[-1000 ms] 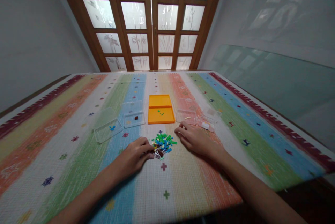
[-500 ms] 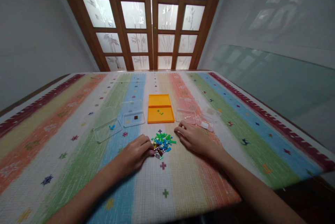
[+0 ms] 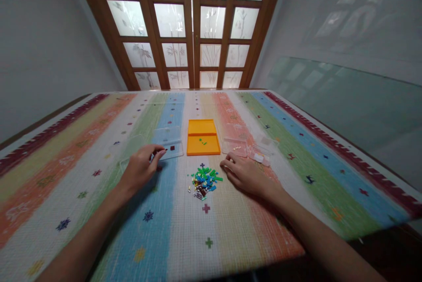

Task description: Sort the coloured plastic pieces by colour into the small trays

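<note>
Left hand [image 3: 140, 165] is pinching a tiny dark-brown piece [image 3: 166, 149] over a clear rectangular plastic box [image 3: 175, 154]; right hand [image 3: 245, 175] is resting near right, grip unclear.

A big table [image 3: 48, 119] wears a stripy cloth [image 3: 194, 233]. On the cloth sits a heap of little toy bricks [image 3: 205, 180], green, blue and brown. Going round from the heap, with the far end as 12, an open yellow box [image 3: 196, 150] is at 12 o'clock. Clear boxes [image 3: 176, 152] lie at 11, 1 and 2, and probably 10, mostly hidden there.
</note>
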{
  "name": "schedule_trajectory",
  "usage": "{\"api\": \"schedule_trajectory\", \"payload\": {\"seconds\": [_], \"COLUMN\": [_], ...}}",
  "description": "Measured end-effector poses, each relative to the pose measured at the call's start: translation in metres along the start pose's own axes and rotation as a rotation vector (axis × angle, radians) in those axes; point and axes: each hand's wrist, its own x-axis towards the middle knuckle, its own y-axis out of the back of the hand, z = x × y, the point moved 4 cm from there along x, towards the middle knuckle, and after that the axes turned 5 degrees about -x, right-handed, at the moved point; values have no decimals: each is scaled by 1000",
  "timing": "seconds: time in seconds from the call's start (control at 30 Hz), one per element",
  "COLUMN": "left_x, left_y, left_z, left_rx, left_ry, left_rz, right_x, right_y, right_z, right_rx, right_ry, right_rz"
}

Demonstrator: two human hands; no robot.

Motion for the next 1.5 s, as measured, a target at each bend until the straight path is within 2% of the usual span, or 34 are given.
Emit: {"api": "schedule_trajectory", "payload": {"seconds": [0.27,0.67,0.8,0.87,0.9,1.0,1.07,1.13,1.23,1.5], "left_x": [16,15,11,6,1,-15,-25,-33,-39,-44], "left_y": [-11,-17,-13,-14,-16,-27,-35,-42,-48,-56], "left_z": [-20,-32,-18,-2,8,36,49,55,56,54], "left_rx": [51,61,1,-70,-116,-240,-290,-326,-338,-299], "left_ry": [30,22,-51,-122,-166,-250,-240,-230,-231,-241], "left_rz": [-17,-42,-22,-72,-124,-391,-547,-627,-648,-605], "right_x": [-1,0,0,0,0,0,0,-1,-1,0], "right_y": [-1,0,0,1,1,1,0,-1,-2,0], "right_z": [1,0,0,-1,-1,-1,0,0,1,0], "right_rx": [11,-20,-27,-32,-33,-29,-26,-24,-21,-19], "right_ry": [-10,-12,-13,-9,-8,1,6,12,14,3], "right_rz": [6,-11,-17,-18,-17,-12,-9,2,16,8]}}
